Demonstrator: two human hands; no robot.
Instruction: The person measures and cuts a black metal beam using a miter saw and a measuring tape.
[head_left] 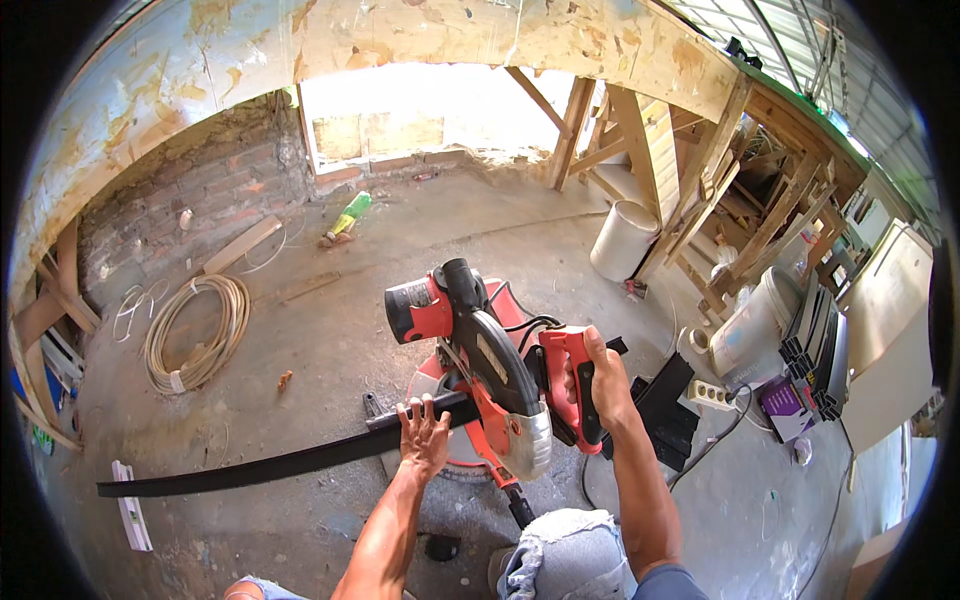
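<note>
A red and black miter saw [490,355] stands on the floor in front of me. My right hand [603,385] is wrapped round its red handle. A long black strip [290,461] lies across the saw's base and reaches far out to the left. My left hand [424,438] holds the strip down against the saw just left of the blade guard, fingers bent over its far edge. Near its far left end, the strip crosses a short white piece [131,508] on the floor. The blade itself is hidden behind the guard.
Dark pieces [668,415] lie right of the saw, by a white power strip [708,395] with a cable. A bundle of black profiles [815,345], a purple box [787,408] and white buckets [625,240] stand further right. Left are a coiled hose [152,345] and a green bottle [352,212].
</note>
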